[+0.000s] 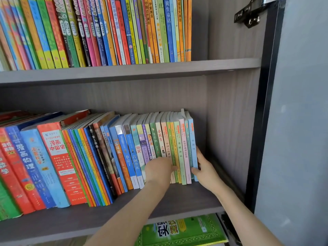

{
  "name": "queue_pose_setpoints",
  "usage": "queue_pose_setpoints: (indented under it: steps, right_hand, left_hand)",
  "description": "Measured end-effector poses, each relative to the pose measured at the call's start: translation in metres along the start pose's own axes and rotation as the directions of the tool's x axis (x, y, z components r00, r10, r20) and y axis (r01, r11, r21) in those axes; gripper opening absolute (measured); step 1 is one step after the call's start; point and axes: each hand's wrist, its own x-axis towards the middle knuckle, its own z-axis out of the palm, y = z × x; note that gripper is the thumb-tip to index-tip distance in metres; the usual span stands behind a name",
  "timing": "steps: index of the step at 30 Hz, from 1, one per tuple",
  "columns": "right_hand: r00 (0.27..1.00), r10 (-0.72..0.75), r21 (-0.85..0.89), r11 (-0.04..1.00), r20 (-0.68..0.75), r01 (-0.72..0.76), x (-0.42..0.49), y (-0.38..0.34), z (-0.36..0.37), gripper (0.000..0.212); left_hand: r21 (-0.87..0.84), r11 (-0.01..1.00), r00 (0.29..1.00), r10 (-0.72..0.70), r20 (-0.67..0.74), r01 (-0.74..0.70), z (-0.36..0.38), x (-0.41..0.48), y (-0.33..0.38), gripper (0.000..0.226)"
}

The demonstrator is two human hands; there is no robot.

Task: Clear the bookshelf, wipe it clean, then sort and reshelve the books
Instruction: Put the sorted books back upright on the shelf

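Note:
A grey wooden bookshelf (177, 197) holds rows of colourful books. At the right end of the middle row stands a clutch of thin pastel books (182, 150), upright and tight together. My left hand (158, 170) is at their lower spines, with fingertips wedged in between two spines on the clutch's left side. My right hand (204, 167) grips the clutch's right end: the thumb lies across the front of the light blue last book (193, 144) and the fingers run along its side. Larger red and blue books (53, 160) lean rightward at the left of the same row.
The upper shelf (213, 65) carries a packed row of slim books (106, 32). Right of the pastel books is a gap up to the side panel (230, 121). A green book (186, 229) lies flat on the shelf below. A black hinge (252, 13) and grey door (301, 121) stand at the right.

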Motion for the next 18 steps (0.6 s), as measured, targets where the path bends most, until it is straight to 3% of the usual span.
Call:
queue_pose_setpoints:
  steps: [1,2,4,5,7,10,13,15,18]
  right_hand:
    - [1.0,-0.006,-0.037,0.999,-0.005,0.006,0.0,0.002,0.0,0.073]
    - [1.0,-0.015,-0.059,0.998,-0.011,0.015,-0.001,0.005,-0.001,0.07]
    - [1.0,-0.016,-0.037,0.999,-0.015,0.016,-0.003,0.009,-0.005,0.067]
    - [1.0,-0.01,0.011,1.0,-0.015,0.01,-0.003,0.01,-0.008,0.067]
    - [0.999,0.032,0.161,0.987,-0.024,-0.028,0.001,0.01,-0.013,0.064]
    - [0.988,0.156,0.366,0.92,-0.02,-0.138,0.007,0.013,-0.009,0.061]
    - [0.966,0.258,0.496,0.841,-0.02,-0.214,0.011,0.016,-0.002,0.048]
    - [0.948,0.317,0.568,0.787,-0.036,-0.241,0.015,0.018,-0.006,0.041]
    - [0.953,0.302,0.545,0.801,-0.011,-0.247,0.022,0.022,-0.014,0.048]
  left_hand:
    - [-0.02,0.999,0.987,0.032,-0.159,-0.036,-0.005,-0.001,-0.001,0.041]
    - [-0.022,0.993,0.915,0.1,-0.39,-0.118,-0.013,-0.001,-0.002,0.042]
    - [0.03,0.95,0.634,0.231,-0.738,-0.311,-0.033,-0.001,-0.005,0.04]
    - [0.029,0.923,0.575,0.263,-0.775,-0.383,-0.046,0.006,-0.004,0.044]
    - [-0.018,0.898,0.711,0.335,-0.619,-0.439,-0.081,0.028,0.002,0.06]
    - [-0.146,0.898,0.897,0.379,-0.226,-0.416,-0.122,0.064,0.019,0.059]
    - [-0.287,0.913,0.952,0.305,0.012,-0.289,-0.129,0.09,0.03,0.071]
    - [-0.334,0.917,0.967,0.25,0.056,-0.218,-0.124,0.101,0.03,0.07]
    - [-0.398,0.905,0.974,0.205,0.097,-0.151,-0.122,0.109,0.028,0.069]
